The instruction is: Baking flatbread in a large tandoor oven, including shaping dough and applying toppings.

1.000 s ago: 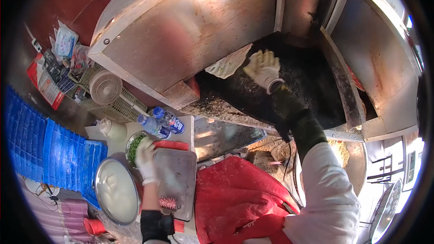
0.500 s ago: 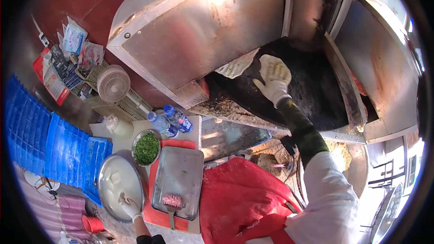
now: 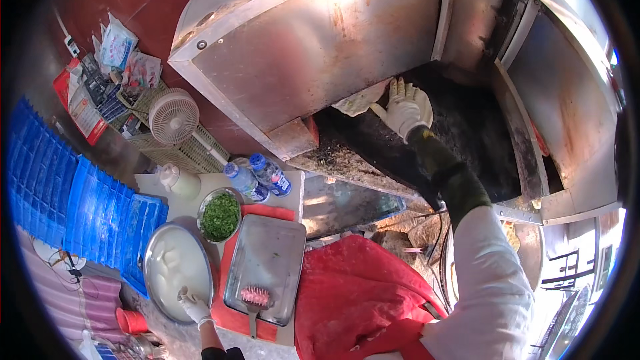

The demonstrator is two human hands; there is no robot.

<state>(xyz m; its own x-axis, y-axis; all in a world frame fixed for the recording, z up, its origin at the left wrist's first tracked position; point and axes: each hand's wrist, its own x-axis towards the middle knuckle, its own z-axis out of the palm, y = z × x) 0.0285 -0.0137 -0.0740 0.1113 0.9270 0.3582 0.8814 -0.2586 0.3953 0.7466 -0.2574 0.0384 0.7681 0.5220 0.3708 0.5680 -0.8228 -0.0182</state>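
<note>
The right hand [image 3: 408, 108], in a pale glove, is stretched far into the dark opening of a large metal oven [image 3: 320, 47]. Its fingers are spread and laid flat on a piece of flat pale dough [image 3: 360, 101], which is pressed against the inner wall just under the edge of the steel hood. The hand is not clenched; the dough is touched with the open palm and fingers. A dark sleeve cover is worn over the forearm, and a white sleeve is seen above it.

The left hand [image 3: 193, 307], also gloved, is placed low at the near left, at the near rim of a round metal tray [image 3: 157, 253] with white dough portions in it. The fingers seem curled at the rim, but whether something is grasped cannot be told (the hand is small in the view).

On the worktop [image 3: 293, 190], just right of the round tray, a rectangular steel tray [image 3: 270, 260] is set on a red mat, and a brush with pink bristles [image 3: 255, 297] is lying on its near end. A metal bowl of chopped green herbs [image 3: 220, 215] stands just behind the round tray, and two plastic bottles with blue caps [image 3: 257, 179] are lying beside it, farther back. A small white fan [image 3: 173, 115] is seen at the far left, and blue crates [image 3: 73, 207] are stacked to the left of the worktop. A red apron [image 3: 353, 300] fills the near middle.
</note>
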